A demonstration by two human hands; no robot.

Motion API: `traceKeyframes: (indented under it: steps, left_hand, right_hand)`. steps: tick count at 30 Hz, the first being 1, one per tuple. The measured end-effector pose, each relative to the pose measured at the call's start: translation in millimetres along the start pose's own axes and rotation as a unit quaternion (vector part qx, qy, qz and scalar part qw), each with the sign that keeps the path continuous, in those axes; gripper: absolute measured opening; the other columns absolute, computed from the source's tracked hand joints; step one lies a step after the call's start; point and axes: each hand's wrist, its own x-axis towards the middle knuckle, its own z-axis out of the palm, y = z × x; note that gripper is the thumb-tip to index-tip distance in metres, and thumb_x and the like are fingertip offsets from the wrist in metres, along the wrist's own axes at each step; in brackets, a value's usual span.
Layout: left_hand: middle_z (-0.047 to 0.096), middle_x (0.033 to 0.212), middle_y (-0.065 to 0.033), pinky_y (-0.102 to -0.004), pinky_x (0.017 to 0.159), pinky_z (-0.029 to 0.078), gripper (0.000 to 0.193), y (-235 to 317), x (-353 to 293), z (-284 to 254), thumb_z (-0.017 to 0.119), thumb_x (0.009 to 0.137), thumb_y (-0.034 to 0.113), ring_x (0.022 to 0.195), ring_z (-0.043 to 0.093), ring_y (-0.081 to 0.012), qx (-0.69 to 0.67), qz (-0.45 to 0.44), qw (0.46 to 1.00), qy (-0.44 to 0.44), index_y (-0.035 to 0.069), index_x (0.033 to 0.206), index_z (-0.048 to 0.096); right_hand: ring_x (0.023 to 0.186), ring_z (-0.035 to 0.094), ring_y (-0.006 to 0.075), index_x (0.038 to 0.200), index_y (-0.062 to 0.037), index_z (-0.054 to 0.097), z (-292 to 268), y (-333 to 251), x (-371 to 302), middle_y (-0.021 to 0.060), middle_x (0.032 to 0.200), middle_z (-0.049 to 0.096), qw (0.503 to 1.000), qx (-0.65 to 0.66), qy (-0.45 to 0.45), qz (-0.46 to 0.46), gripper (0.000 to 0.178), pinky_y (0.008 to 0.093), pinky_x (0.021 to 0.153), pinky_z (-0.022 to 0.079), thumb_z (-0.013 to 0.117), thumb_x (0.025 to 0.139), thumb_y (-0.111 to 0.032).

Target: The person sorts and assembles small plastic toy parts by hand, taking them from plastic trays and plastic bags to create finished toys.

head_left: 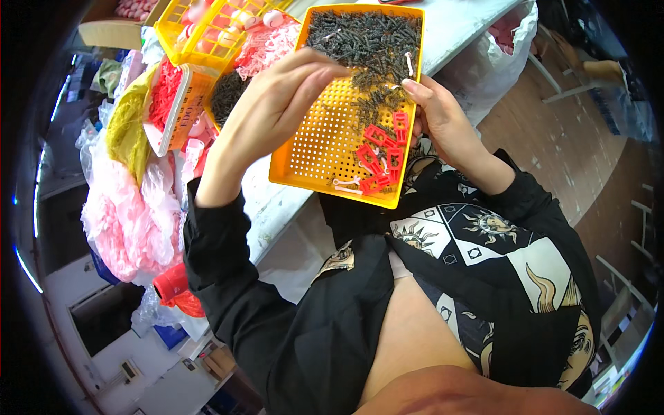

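Note:
A yellow perforated plastic tray (pixel 325 138) is tilted over the table's edge and my lap. My right hand (pixel 443 114) grips its right rim, thumb on top and the other fingers mostly hidden beneath. Many small black coil springs (pixel 366 38) fill the far end and trail down the right side. Several red plastic pieces (pixel 370 159) and a few pale wrench-shaped pieces (pixel 348 185) lie in the near right corner. Over the tray's left side hangs my left hand (pixel 280 104), its fingers drawn together beside the springs. Whatever sits between those fingertips is hidden.
Left of the tray stand a yellow basket (pixel 207 31) with pink and white balls, pink pieces (pixel 266 48), more black springs (pixel 228 97) and an orange-and-white container (pixel 181 107) of red pieces. Pink plastic bags (pixel 131 221) hang nearby. A white sack (pixel 484 69) stands at right.

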Motion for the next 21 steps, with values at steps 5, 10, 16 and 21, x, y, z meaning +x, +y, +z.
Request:
traceKeyframes:
  steps: [5, 10, 16, 21]
  left_hand:
    - [0.059, 0.092, -0.0153, -0.0355, 0.08, 0.048, 0.033, 29, -31, -3, 0.04, 0.1, 0.015, 0.087, 0.062, -0.0294, -0.045, -0.077, 0.985, -0.146, -0.005, 0.098, 0.066]
    - [0.057, 0.097, -0.0147, -0.0356, 0.081, 0.047, 0.031, 37, -28, 13, 0.041, 0.099, 0.015, 0.09, 0.059, -0.0288, -0.056, -0.066, 0.99, -0.11, -0.003, 0.108, 0.065]
    - [0.058, 0.107, -0.0127, -0.0333, 0.086, 0.047, 0.033, 12, 1, 22, 0.039, 0.102, 0.018, 0.099, 0.061, -0.0262, -0.042, -0.016, 0.998, -0.052, 0.0, 0.113, 0.063]
    - [0.061, 0.108, -0.0114, -0.0318, 0.085, 0.049, 0.034, -5, 13, 26, 0.04, 0.102, 0.023, 0.097, 0.064, -0.0241, -0.036, -0.004, 0.999, 0.007, 0.001, 0.112, 0.064]
  right_hand:
    - [0.054, 0.053, 0.0082, 0.104, -0.0011, 0.053, -2, 4, 4, 0.003, 0.072, 0.058, 1.0, 0.008, -0.003, -0.002, 0.038, 0.0216, 0.052, 0.047, 0.049, 0.098, -0.039]
    - [0.054, 0.053, 0.0084, 0.104, -0.0013, 0.053, 3, 5, 5, 0.0032, 0.072, 0.057, 1.0, 0.014, -0.009, -0.003, 0.039, 0.0209, 0.052, 0.047, 0.049, 0.098, -0.039]
    - [0.055, 0.054, 0.0087, 0.106, -0.0012, 0.052, 10, 2, 2, 0.0033, 0.073, 0.058, 1.0, 0.003, -0.022, 0.0, 0.04, 0.0208, 0.052, 0.047, 0.048, 0.098, -0.04]
    - [0.055, 0.055, 0.0084, 0.107, -0.0009, 0.051, 11, 5, 3, 0.0039, 0.075, 0.059, 1.0, -0.007, -0.006, -0.003, 0.041, 0.0212, 0.05, 0.048, 0.048, 0.098, -0.041]
